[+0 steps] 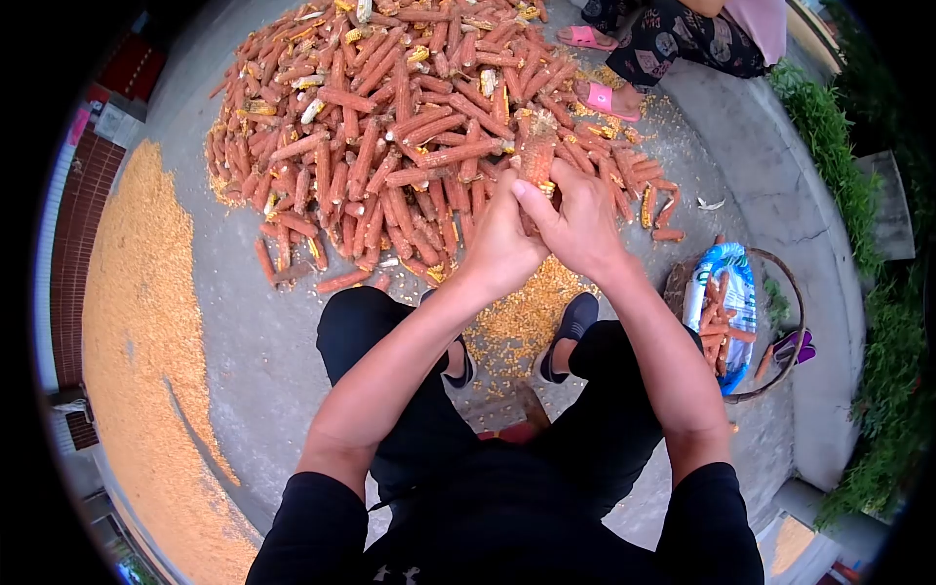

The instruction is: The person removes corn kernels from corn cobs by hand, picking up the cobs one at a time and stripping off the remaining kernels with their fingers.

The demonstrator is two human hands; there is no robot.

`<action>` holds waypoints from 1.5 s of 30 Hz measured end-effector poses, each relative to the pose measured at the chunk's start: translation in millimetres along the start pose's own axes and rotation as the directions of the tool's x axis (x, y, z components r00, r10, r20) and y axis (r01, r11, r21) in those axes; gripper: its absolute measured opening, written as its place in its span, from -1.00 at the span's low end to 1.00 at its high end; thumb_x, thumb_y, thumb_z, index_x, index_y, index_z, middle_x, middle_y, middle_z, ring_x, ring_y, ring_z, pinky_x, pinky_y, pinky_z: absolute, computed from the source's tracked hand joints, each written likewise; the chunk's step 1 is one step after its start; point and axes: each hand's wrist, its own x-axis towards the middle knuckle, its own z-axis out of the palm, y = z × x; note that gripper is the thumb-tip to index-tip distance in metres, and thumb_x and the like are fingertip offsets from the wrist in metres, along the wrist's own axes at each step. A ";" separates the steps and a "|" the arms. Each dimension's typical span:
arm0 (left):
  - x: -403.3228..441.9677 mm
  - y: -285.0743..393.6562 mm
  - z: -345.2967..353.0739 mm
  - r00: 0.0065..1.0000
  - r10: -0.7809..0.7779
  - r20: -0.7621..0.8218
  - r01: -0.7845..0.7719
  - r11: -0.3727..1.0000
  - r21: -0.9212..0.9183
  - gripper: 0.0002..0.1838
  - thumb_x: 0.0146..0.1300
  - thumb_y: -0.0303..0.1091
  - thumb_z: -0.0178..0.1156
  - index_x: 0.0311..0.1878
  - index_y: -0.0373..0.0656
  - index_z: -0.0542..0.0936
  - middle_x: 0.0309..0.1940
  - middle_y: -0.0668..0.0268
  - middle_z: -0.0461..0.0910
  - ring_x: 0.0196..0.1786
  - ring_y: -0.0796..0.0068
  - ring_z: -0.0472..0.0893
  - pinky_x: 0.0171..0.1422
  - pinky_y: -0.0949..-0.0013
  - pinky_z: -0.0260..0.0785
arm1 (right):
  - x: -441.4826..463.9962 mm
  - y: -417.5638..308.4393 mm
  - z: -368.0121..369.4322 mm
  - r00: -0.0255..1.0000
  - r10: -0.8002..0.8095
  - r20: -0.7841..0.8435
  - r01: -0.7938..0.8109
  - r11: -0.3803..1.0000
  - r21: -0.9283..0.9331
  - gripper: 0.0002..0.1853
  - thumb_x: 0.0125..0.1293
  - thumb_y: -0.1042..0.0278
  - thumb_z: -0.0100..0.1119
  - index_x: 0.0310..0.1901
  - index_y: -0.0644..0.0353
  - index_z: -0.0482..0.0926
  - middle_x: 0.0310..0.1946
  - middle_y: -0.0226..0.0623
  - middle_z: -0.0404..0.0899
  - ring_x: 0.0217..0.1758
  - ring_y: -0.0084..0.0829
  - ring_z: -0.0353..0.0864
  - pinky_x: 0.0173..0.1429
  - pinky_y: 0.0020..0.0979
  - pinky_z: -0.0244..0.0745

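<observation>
Both hands meet in front of me around one corn cob [538, 161], whose reddish upper part sticks out above my fingers with a few yellow kernels near my thumb. My left hand [502, 239] wraps the cob's lower part from the left. My right hand [577, 219] closes on it from the right, its thumb across the front. The cob's lower end is mostly hidden by the hands. Behind them lies a big heap of reddish cobs [390, 127], some with yellow kernels still on. Loose yellow kernels [522, 317] cover the ground between my feet.
A basket with a blue-rimmed lining [745, 283] at the right holds several cobs. Spread kernels [146, 341] form a long band at the left. Another person in patterned trousers [668, 44] and pink sandals sits at the upper right. Green plants line the right edge.
</observation>
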 end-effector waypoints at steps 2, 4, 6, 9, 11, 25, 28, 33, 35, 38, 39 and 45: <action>-1.9 2.7 -3.4 0.997 -0.073 -0.023 0.076 0.945 0.318 -0.50 0.21 -0.57 0.30 0.20 -0.32 0.38 -0.06 0.16 0.59 0.10 0.36 0.60 0.19 0.27 0.46 | 1.1 6.3 1.4 0.991 -0.084 -0.103 0.084 0.996 -0.002 -0.48 0.42 -0.05 0.22 -0.34 0.37 0.47 -0.43 0.20 0.57 -0.31 0.21 0.63 -0.21 0.02 0.47; -3.2 2.7 -0.5 0.999 0.019 -0.037 -0.004 0.933 0.361 -0.50 0.22 -0.56 0.27 0.22 -0.34 0.38 -0.02 0.12 0.60 0.08 0.34 0.61 0.17 0.25 0.47 | 4.0 9.3 1.6 0.988 -0.111 -0.107 0.114 0.993 0.024 -0.52 0.45 0.01 0.19 -0.36 0.37 0.45 -0.46 0.19 0.54 -0.34 0.21 0.61 -0.25 0.03 0.43; -3.6 -0.1 -0.1 0.995 0.097 -0.006 -0.091 0.944 0.317 -0.50 0.24 -0.54 0.24 0.25 -0.34 0.39 0.02 0.10 0.60 0.07 0.33 0.62 0.13 0.27 0.48 | 2.9 8.8 -1.0 0.990 -0.105 -0.093 0.111 0.992 0.058 -0.54 0.46 0.07 0.17 -0.38 0.37 0.43 -0.49 0.18 0.52 -0.37 0.21 0.58 -0.27 0.03 0.39; 2.9 -10.2 -2.3 0.985 0.149 0.087 -0.157 0.984 0.086 -0.52 0.26 -0.54 0.21 0.25 -0.31 0.40 -0.02 0.13 0.59 -0.04 0.37 0.63 -0.01 0.36 0.47 | 2.1 4.5 -8.4 0.994 -0.089 -0.063 0.094 0.992 0.081 -0.56 0.48 0.12 0.15 -0.41 0.36 0.40 -0.53 0.16 0.48 -0.42 0.19 0.54 -0.29 0.02 0.37; 1.5 -17.3 -3.6 0.984 0.099 0.151 -0.085 0.992 -0.098 -0.58 0.25 -0.56 0.20 0.18 -0.28 0.43 -0.20 0.20 0.60 -0.25 0.45 0.64 -0.23 0.44 0.45 | 0.1 7.0 -6.5 0.991 -0.119 -0.058 0.122 0.991 0.056 -0.56 0.49 0.13 0.14 -0.42 0.36 0.39 -0.55 0.14 0.46 -0.44 0.18 0.52 -0.30 0.01 0.37; -2.8 17.9 -22.2 0.798 -0.326 0.507 0.594 0.569 -0.569 -0.88 0.30 -0.56 0.13 -0.23 -0.14 0.40 -0.63 0.47 0.28 -0.69 0.70 0.20 -0.66 0.53 -0.04 | 3.0 28.1 2.3 0.998 -0.065 0.018 0.056 0.950 0.308 -0.68 0.55 0.24 0.03 -0.32 0.32 0.49 -0.53 -0.07 0.48 -0.44 -0.17 0.53 -0.29 -0.18 0.39; 0.6 10.1 -26.3 0.829 -0.263 0.494 0.542 0.596 -0.593 -0.87 0.29 -0.57 0.15 -0.21 -0.16 0.41 -0.60 0.46 0.31 -0.68 0.71 0.22 -0.65 0.53 -0.02 | 3.0 31.3 6.3 1.000 -0.019 -0.020 0.026 0.892 0.452 -0.68 0.54 0.22 0.06 -0.28 0.33 0.52 -0.50 -0.13 0.48 -0.41 -0.30 0.52 -0.25 -0.26 0.42; 5.1 3.6 -24.7 0.899 -0.321 0.300 0.423 0.812 -0.401 -0.77 0.25 -0.58 0.20 -0.06 -0.22 0.42 -0.53 0.43 0.40 -0.65 0.69 0.32 -0.64 0.53 0.05 | 6.5 11.1 -7.9 0.996 -0.083 0.031 0.073 0.969 0.237 -0.65 0.50 0.11 0.15 -0.17 0.32 0.56 -0.41 -0.08 0.56 -0.32 -0.20 0.61 -0.17 -0.28 0.48; 1.9 8.7 -20.6 0.924 -0.311 0.224 0.370 0.876 -0.310 -0.71 0.24 -0.56 0.22 0.00 -0.25 0.42 -0.46 0.38 0.47 -0.60 0.64 0.43 -0.63 0.53 0.15 | 6.2 8.5 -1.4 0.968 -0.250 -0.005 0.250 0.968 0.000 -0.62 0.47 0.05 0.20 -0.13 0.31 0.56 -0.39 -0.05 0.58 -0.31 -0.14 0.63 -0.19 -0.25 0.48; 2.1 0.0 -25.5 0.923 -0.256 0.287 0.352 0.862 -0.364 -0.56 0.25 -0.53 0.22 0.20 -0.29 0.41 -0.24 0.27 0.58 -0.38 0.55 0.61 -0.48 0.54 0.37 | 6.5 17.2 -1.1 0.984 -0.179 0.010 0.178 0.983 0.050 -0.57 0.42 0.00 0.27 -0.10 0.31 0.52 -0.38 -0.02 0.59 -0.30 -0.04 0.64 -0.18 -0.17 0.49; 2.3 1.3 -27.4 0.922 -0.254 0.294 0.350 0.871 -0.344 -0.52 0.27 -0.48 0.23 0.25 -0.29 0.40 -0.16 0.24 0.58 -0.31 0.52 0.63 -0.39 0.52 0.42 | 5.9 18.0 -4.4 0.996 -0.085 0.039 0.081 0.993 0.089 -0.57 0.41 0.00 0.28 -0.10 0.30 0.51 -0.39 -0.02 0.59 -0.29 -0.04 0.64 -0.17 -0.16 0.49; 8.5 1.3 -29.6 0.976 -0.205 0.073 0.216 0.954 -0.206 -0.42 0.45 0.02 0.23 0.27 -0.30 0.47 -0.06 0.22 0.63 -0.21 0.41 0.66 -0.09 0.39 0.49 | 1.9 16.1 -31.5 0.987 0.042 0.158 -0.047 0.998 0.030 -0.58 0.34 0.10 0.39 -0.07 0.26 0.45 -0.31 -0.01 0.60 -0.19 -0.03 0.67 -0.13 -0.15 0.51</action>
